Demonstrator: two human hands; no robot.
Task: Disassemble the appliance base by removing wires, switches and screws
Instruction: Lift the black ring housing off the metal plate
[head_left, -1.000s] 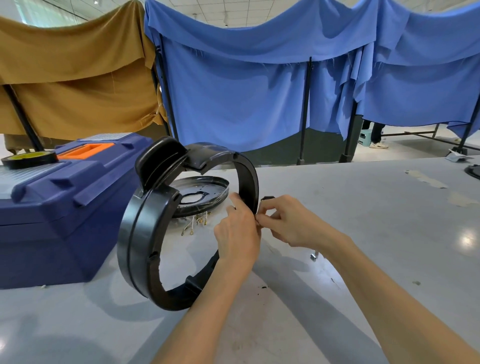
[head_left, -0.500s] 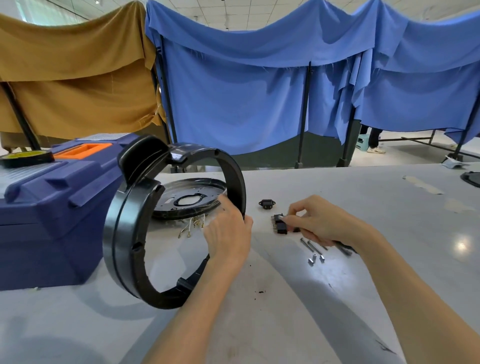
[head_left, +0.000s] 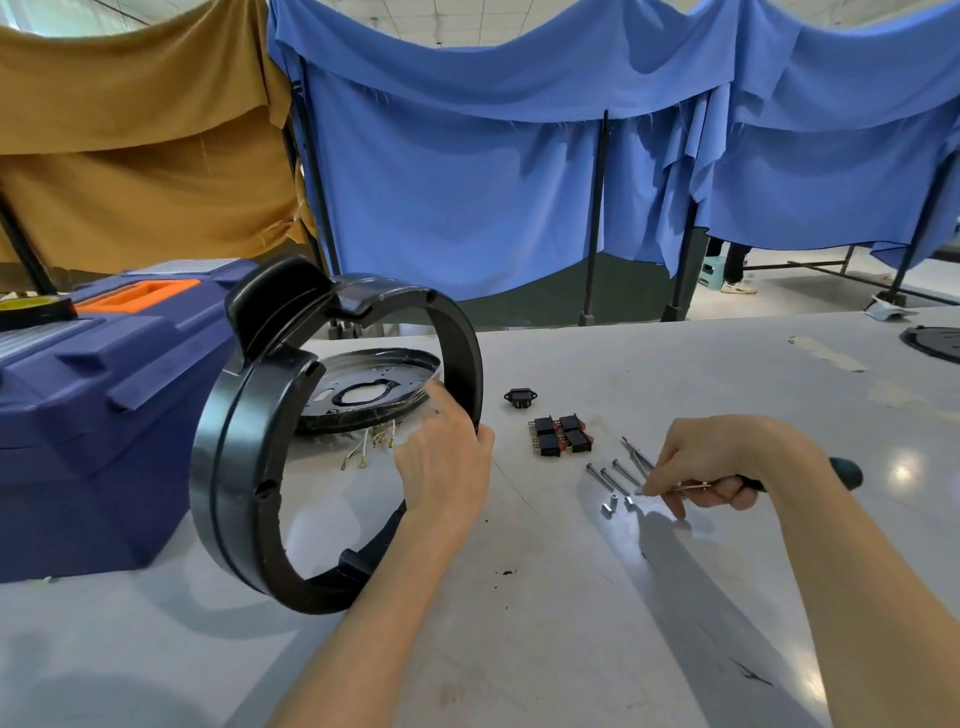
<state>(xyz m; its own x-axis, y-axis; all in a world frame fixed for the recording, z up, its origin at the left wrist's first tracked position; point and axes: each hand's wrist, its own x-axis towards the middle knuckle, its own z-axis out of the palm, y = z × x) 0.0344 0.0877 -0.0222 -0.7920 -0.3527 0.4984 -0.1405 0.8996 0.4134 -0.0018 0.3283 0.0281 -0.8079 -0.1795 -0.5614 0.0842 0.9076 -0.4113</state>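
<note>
The black ring-shaped appliance base (head_left: 228, 467) stands on edge on the white table (head_left: 519, 649). My left hand (head_left: 447, 467) grips its right rim. Right of it lie several black rocker switches (head_left: 560, 435) with red faces and a small black socket (head_left: 520, 398). A row of long silver screws (head_left: 610, 475) and small spacers (head_left: 613, 505) lies further right. My right hand (head_left: 711, 462) holds a screwdriver (head_left: 727, 484) with a dark green handle, its shaft low over the table beside the screws. Loose wires (head_left: 371, 447) with ring terminals lie behind the base.
A blue toolbox (head_left: 78, 415) with an orange handle stands at the left, a tape roll (head_left: 31, 312) on top. A black metal plate (head_left: 363, 395) lies behind the ring. Another dark disc (head_left: 935, 343) sits at the far right edge. Blue and tan cloths hang behind.
My right hand left the ring's rim, set a black switch down with the others, then moved right and took up the screwdriver. My left hand kept holding the ring.
</note>
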